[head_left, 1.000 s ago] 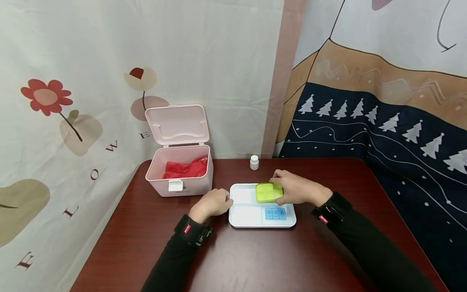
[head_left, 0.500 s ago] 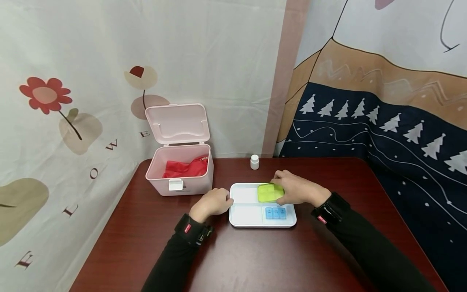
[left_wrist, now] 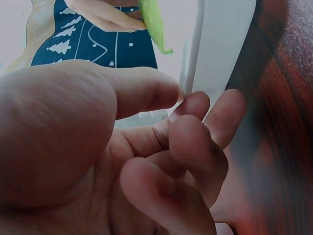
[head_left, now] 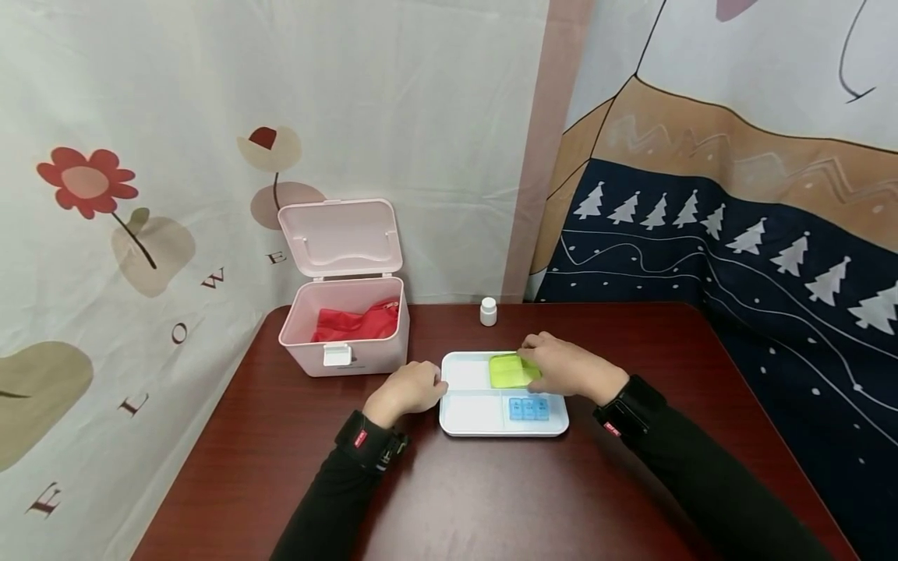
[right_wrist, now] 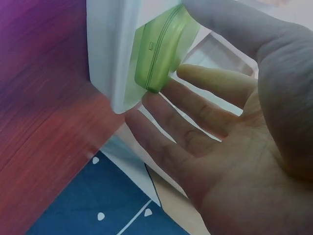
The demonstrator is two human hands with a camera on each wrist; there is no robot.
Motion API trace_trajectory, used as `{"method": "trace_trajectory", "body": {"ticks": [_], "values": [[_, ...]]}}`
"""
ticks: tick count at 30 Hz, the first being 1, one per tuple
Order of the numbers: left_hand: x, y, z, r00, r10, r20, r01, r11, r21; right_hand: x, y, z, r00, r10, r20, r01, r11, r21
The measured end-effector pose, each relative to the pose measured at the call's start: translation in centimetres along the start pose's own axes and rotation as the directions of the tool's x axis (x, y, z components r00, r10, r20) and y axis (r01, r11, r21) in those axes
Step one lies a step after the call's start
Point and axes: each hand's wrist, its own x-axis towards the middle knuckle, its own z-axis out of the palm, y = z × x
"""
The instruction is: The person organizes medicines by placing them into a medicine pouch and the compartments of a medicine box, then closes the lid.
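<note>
A white divided tray (head_left: 471, 414) lies on the table. My left hand (head_left: 405, 389) pinches its left rim between thumb and curled fingers, seen close up in the left wrist view. In the tray's back right section sits a translucent green lidded case (head_left: 510, 372), lying flat. Around the case's right side is my right hand (head_left: 571, 366); in the right wrist view its fingers (right_wrist: 195, 107) are mostly straight and spread, with tips at the case's edge. A small blue case with several lidded cells (head_left: 529, 409) rests in the front right section.
A pink box (head_left: 351, 362) with its lid up stands at the back left, holding a red zippered pouch (head_left: 358, 323). Behind the tray stands a small white bottle (head_left: 488, 312). Printed cloth hangs behind the dark red table (head_left: 477, 506).
The green case has shifted slightly left and now lies flatter in the tray. My right hand has loosened and its fingers have straightened somewhat. The left hand stays on the rim.
</note>
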Motion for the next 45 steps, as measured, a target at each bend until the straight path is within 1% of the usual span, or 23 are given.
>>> {"method": "trace_trajectory", "body": {"ticks": [2, 3, 5, 7, 9, 10, 11, 12, 15, 16, 18, 19, 21, 22, 24, 26, 31, 34, 37, 38, 41, 43, 45], "values": [[0.0, 0.1, -0.1, 1.0, 0.002, 0.004, -0.002, 1.0, 0.001, 0.0, 0.0, 0.1, 1.0, 0.006, -0.004, -0.006, 1.0, 0.002], [-0.2, 0.4, -0.5, 1.0, -0.005, 0.015, 0.005, 1.0, -0.007, -0.1, 0.0, 0.2, 1.0, 0.007, -0.007, -0.007, 1.0, 0.002], [-0.1, 0.0, -0.1, 1.0, 0.012, 0.01, -0.012, 1.0, -0.005, -0.1, 0.1, 0.3, 1.0, 0.008, -0.014, -0.008, 1.0, 0.008], [-1.0, 1.0, -1.0, 1.0, -0.005, 0.025, 0.005, 1.0, -0.024, -0.2, 0.3, 0.5, 1.0, 0.007, -0.025, -0.006, 1.0, 0.026], [-1.5, 1.5, -1.4, 1.0, -0.006, 0.021, 0.007, 1.0, -0.023, -0.3, 0.8, 0.7, 0.999, 0.007, -0.045, -0.004, 0.998, 0.057], [-1.8, 1.7, -1.6, 1.0, -0.006, 0.018, 0.006, 1.0, -0.023, -0.4, 1.2, 0.8, 0.998, 0.004, -0.062, 0.001, 0.997, 0.075], [-2.2, 2.5, -2.2, 1.0, -0.021, 0.023, 0.022, 0.999, -0.029, -0.5, 1.6, 0.9, 0.997, 0.011, -0.078, -0.003, 0.995, 0.1], [-2.5, 2.8, -2.5, 0.999, -0.026, 0.026, 0.027, 0.999, -0.034, -0.5, 2.0, 0.9, 0.995, 0.023, -0.094, -0.01, 0.991, 0.132], [-1.5, 1.6, -1.4, 1.0, -0.02, 0.013, 0.02, 1.0, -0.02, -0.6, 3.5, 1.1, 0.989, 0.075, -0.128, -0.043, 0.971, 0.236], [-0.9, 0.9, -0.8, 1.0, -0.011, 0.011, 0.011, 1.0, -0.014, -0.7, 4.0, 1.2, 0.987, 0.1, -0.13, -0.062, 0.962, 0.267], [-0.1, 0.1, -0.1, 1.0, -0.005, 0.015, 0.006, 1.0, -0.011, -0.8, 5.0, 1.4, 0.981, 0.147, -0.124, -0.1, 0.941, 0.323], [0.1, -0.1, 0.1, 1.0, -0.006, 0.018, 0.006, 1.0, -0.012, -0.9, 5.5, 1.6, 0.98, 0.161, -0.119, -0.113, 0.934, 0.34], [-0.4, 0.4, -0.3, 1.0, -0.007, 0.031, 0.008, 0.999, -0.036, -1.1, 6.2, 1.8, 0.978, 0.179, -0.106, -0.13, 0.924, 0.359], [-0.4, 0.2, -0.2, 1.0, -0.002, 0.028, 0.003, 0.999, -0.033, -1.2, 6.4, 1.9, 0.978, 0.186, -0.098, -0.138, 0.919, 0.369], [-1.0, 1.0, -0.9, 0.999, -0.008, 0.033, 0.01, 0.999, -0.051, -1.3, 6.7, 2.0, 0.979, 0.188, -0.08, -0.143, 0.909, 0.391], [-1.2, 1.0, -1.0, 1.0, -0.001, 0.031, 0.003, 0.999, -0.05, -1.3, 6.8, 2.1, 0.98, 0.189, -0.061, -0.149, 0.902, 0.404], [-1.0, 0.9, -1.4, 1.0, 0.022, 0.015, -0.021, 0.999, -0.035, -1.3, 6.9, 2.3, 0.98, 0.199, -0.009, -0.176, 0.888, 0.424], [-0.9, 0.9, -1.5, 1.0, 0.022, 0.007, -0.022, 0.999, -0.04, -1.4, 6.8, 2.4, 0.979, 0.201, 0.026, -0.193, 0.879, 0.436], [-0.4, 0.4, -1.0, 0.999, 0.035, 0.0, -0.035, 0.999, -0.035, -1.4, 6.5, 2.5, 0.98, 0.197, 0.039, -0.193, 0.872, 0.449], [-0.3, 0.5, -1.0, 1.0, 0.031, 0.006, -0.031, 0.999, -0.038, -1.4, 6.5, 2.6, 0.979, 0.199, 0.04, -0.196, 0.87, 0.453], [-0.1, 0.0, -0.5, 0.999, 0.04, -0.003, -0.04, 0.999, -0.021, -1.2, 6.2, 2.7, 0.978, 0.203, 0.038, -0.197, 0.865, 0.462], [-0.2, 0.0, -0.5, 0.999, 0.037, -0.013, -0.037, 0.999, -0.008, -1.1, 6.1, 2.8, 0.977, 0.211, 0.037, -0.204, 0.863, 0.462], [-0.8, 0.5, -0.9, 1.0, 0.019, -0.005, -0.019, 0.999, -0.028, -1.0, 6.0, 2.9, 0.977, 0.212, 0.037, -0.204, 0.862, 0.464]]}}
